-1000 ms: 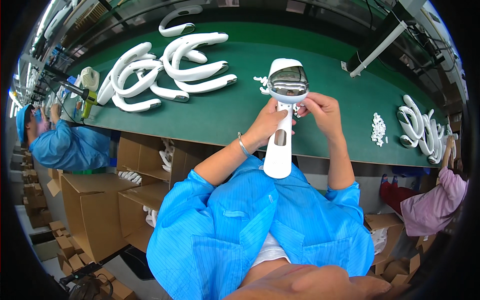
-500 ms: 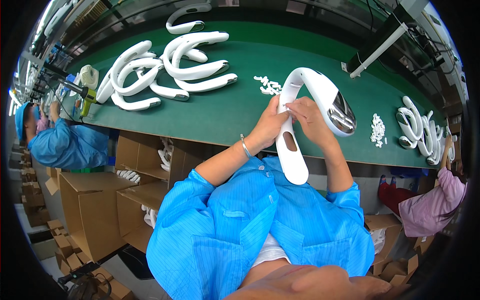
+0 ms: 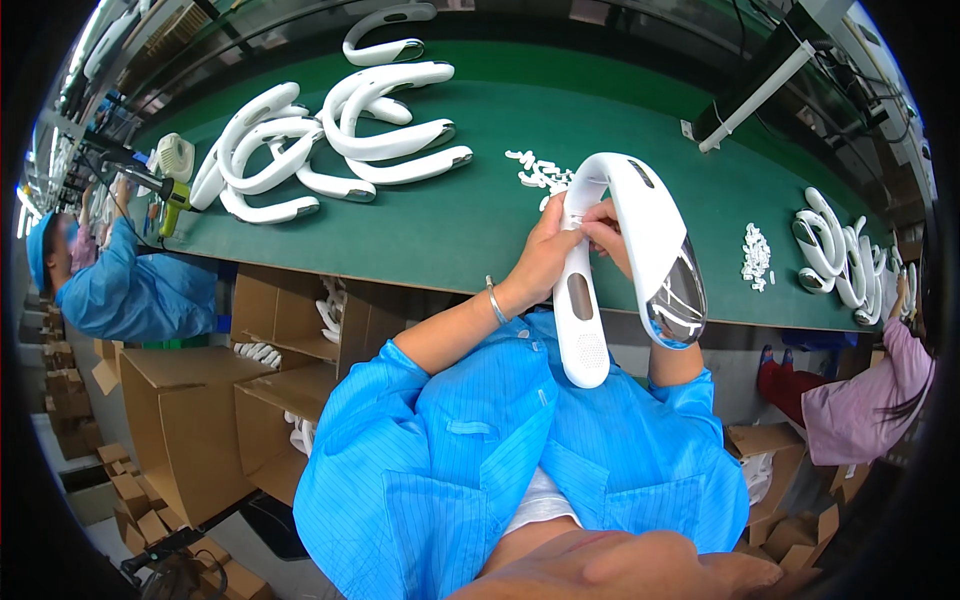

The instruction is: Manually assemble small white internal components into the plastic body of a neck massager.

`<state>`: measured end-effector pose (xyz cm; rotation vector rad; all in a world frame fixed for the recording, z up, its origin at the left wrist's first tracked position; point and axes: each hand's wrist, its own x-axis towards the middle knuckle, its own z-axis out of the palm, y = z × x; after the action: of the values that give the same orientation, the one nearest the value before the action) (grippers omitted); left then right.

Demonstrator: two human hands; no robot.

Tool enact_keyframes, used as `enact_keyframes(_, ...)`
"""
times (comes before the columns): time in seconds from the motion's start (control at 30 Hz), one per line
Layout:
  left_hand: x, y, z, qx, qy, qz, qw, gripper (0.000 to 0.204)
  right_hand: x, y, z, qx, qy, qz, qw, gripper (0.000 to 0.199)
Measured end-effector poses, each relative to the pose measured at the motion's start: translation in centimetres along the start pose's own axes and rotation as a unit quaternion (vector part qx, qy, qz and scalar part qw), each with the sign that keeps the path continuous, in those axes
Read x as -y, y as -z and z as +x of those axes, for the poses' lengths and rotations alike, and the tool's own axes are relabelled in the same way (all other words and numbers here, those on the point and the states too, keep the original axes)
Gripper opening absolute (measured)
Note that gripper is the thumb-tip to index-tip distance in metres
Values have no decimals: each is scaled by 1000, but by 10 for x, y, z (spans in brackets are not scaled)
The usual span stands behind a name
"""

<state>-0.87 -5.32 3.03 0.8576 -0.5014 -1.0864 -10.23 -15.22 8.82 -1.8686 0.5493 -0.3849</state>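
Note:
A white U-shaped neckband device [image 3: 640, 210] is held up over the table's near edge, its two arms pointing down toward me. One arm has a dark oblong opening and a patch of tiny holes; the other ends in a shiny mirror-like cap. My left hand [image 3: 545, 255] is closed around the perforated arm. The fingers of my right hand [image 3: 605, 232] are pinched against that arm's inner face, partly covered by the capped arm. What they pinch is too small to make out. Just beyond lies a scatter of small white pieces [image 3: 540, 172].
Several similar white devices [image 3: 270, 155] lie at the left, more [image 3: 850, 255] at the right, on the green table [image 3: 420, 235]. A second pile of small pieces [image 3: 756, 257] and a green-and-black tool [image 3: 175, 205] are there too. Open cartons [image 3: 190, 420] stand below; co-workers flank both sides.
The device has tilted and come lower, its shiny cap swinging down toward me and over my right forearm. Both hands stay at the same arm; my right hand is now more hidden.

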Motion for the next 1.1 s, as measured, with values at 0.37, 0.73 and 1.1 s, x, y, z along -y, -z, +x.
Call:
enact_keyframes(0.37, 1, 1, 0, -24, -16, 33, 999, 29, -13, 4, 8, -76, 55, -93, 991, 42)
enact_keyframes(0.73, -1, 6, 7, -14, -47, 36, 998, 29, -22, -1, 6, -41, -17, 209, 977, 24)
enact_keyframes(1.1, 22, -17, 86, 92, -65, 212, 971, 30, -82, 66, -14, 0, -96, 145, 985, 21)
